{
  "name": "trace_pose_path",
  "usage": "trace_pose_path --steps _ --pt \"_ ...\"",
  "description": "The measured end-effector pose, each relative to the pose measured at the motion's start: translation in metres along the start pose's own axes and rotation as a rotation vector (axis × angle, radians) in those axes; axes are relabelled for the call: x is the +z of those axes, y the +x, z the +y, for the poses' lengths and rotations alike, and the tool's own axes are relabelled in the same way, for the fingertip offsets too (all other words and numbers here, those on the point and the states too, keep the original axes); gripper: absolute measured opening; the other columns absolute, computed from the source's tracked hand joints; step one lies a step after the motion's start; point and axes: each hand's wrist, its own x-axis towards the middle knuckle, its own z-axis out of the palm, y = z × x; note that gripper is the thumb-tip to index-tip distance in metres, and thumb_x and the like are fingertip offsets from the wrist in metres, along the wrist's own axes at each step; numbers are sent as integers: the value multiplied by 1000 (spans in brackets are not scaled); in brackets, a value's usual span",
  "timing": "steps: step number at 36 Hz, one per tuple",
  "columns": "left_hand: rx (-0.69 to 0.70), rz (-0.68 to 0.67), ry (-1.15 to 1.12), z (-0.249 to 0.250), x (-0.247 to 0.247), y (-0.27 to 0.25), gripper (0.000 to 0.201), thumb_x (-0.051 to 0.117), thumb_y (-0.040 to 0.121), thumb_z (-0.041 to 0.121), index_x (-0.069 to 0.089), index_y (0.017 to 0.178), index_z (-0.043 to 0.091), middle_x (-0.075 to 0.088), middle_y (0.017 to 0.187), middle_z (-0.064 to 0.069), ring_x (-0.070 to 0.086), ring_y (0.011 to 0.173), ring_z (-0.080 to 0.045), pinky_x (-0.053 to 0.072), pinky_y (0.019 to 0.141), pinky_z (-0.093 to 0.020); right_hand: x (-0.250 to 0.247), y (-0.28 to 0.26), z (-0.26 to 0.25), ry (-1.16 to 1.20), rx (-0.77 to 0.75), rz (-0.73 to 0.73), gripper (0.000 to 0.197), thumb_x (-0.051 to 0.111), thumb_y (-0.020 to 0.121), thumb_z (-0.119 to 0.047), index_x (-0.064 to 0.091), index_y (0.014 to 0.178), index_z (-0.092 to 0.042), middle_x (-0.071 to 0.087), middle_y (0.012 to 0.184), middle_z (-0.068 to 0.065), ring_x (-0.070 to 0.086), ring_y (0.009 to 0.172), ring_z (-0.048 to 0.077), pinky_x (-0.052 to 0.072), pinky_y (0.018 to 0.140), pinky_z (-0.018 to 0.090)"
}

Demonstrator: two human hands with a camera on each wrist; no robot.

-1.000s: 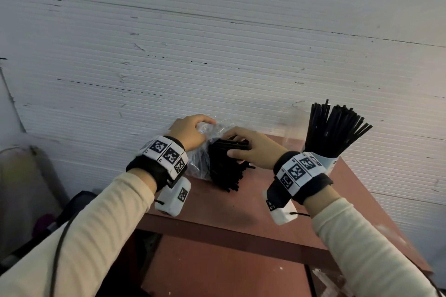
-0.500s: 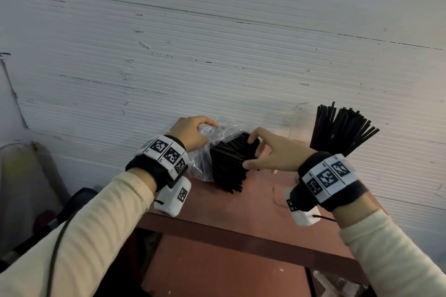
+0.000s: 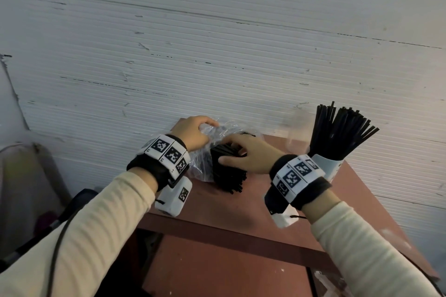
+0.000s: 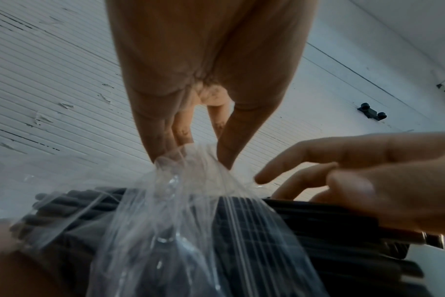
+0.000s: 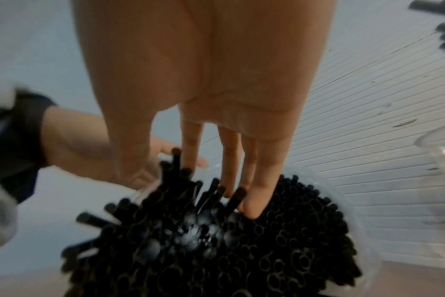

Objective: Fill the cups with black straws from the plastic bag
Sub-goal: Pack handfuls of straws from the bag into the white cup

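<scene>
Both arms stretched forward, left hand (image 3: 193,133) pinched shut, right hand (image 3: 251,155) fingers reaching downward

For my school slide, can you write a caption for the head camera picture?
Left hand holds the plastic bag while the right hand digs into black straws beside a filled cup.

We see clear plastic bag (image 3: 205,164) on its side, black straws (image 3: 228,176) spilling out; left of straw-filled white cup (image 3: 325,166).

Two cups (image 3: 324,166), one plastic bag (image 3: 205,166), two hands (image 3: 193,131), one table (image 3: 241,212)
</scene>
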Motion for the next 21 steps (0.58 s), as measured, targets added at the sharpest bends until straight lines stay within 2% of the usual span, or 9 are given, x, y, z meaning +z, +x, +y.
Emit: trace_pose_path --steps 3,5,8,10,12,15,17,21 --pt "-6 9 12 3 1 -1 50 67 82 9 54 85 58 67 109 -5 64 107 -32 56 86 -44 11 8 -6 -112 13 -78 46 61 89 -40 46 132 -33 51 125 7 46 117 23 40 101 39" --pt "-8 12 8 4 1 -2 48 67 82 9 56 90 55 66 113 -4 63 107 -31 56 87 -45 15 13 -9 -146 14 -70 42 58 92 -33 45 132 -32 47 118 9 49 110 28 42 96 38" --pt "-3 12 -1 3 -1 -2 47 67 83 9 58 95 53 63 120 -4 63 102 -28 56 87 -44 17 16 -11 -166 5 -71 39 56 93 -24 46 131 -29 42 107 6 50 99 28 40 86 32" --pt "6 4 -18 0 -2 -2 47 68 83 8 58 94 53 65 119 -6 63 99 -27 56 87 -44 15 16 -10 -172 -8 -74 38 55 92 -21 48 129 -29 44 108 6 50 99 28 42 88 34" --pt "10 -1 -39 -1 -2 -2 45 69 82 7 62 101 47 65 119 -6 64 103 -29 56 88 -43 11 16 -7 -173 -23 -61 36 56 91 -19 52 125 -28 48 110 8 50 103 28 42 93 37" --pt "23 -7 -53 -3 -2 -2 44 69 82 7 64 106 43 65 119 -6 65 103 -30 56 87 -43 4 13 -1 -155 -42 -1 32 61 90 -19 59 121 -26 56 112 9 51 108 26 39 97 35" --pt "32 -7 -53 -3 -1 -2 44 69 81 7 64 105 43 66 115 -6 64 103 -33 55 86 -44 -1 10 2 -120 -57 43 30 62 90 -19 62 119 -25 60 114 5 53 109 21 38 98 31" --pt "54 6 -51 -3 0 -2 41 68 83 12 63 104 46 68 113 -5 65 100 -34 56 85 -45 -3 5 7 -45 -105 104 27 65 89 -15 67 116 -21 65 117 -5 55 108 9 33 93 14"
